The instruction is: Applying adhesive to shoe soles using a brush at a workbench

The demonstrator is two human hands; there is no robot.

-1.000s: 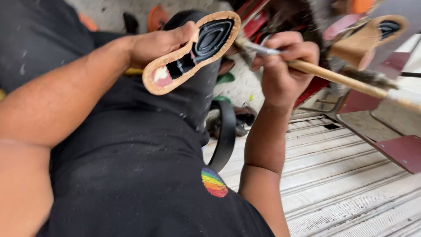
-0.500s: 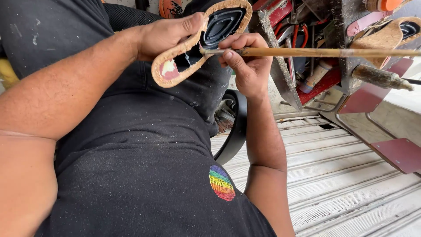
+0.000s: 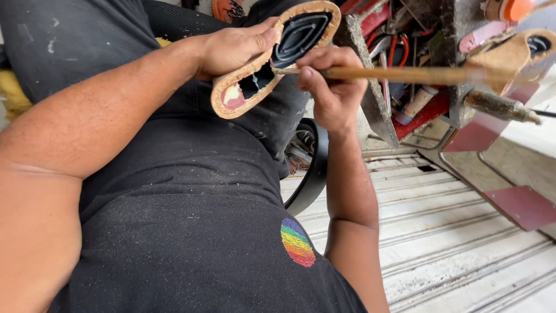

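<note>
Brush tip is working inside the shoe sole, over the lap. Left hand is gripping the sole's edge, right hand is pinching the stick. Better keeping the sole steady, strokes short, coating even along the rim.

A tan-rimmed shoe sole with a black ridged centre was held tilted above the lap, underside up. A long wooden-handled brush lay level, its tip touching the sole's black centre.
</note>
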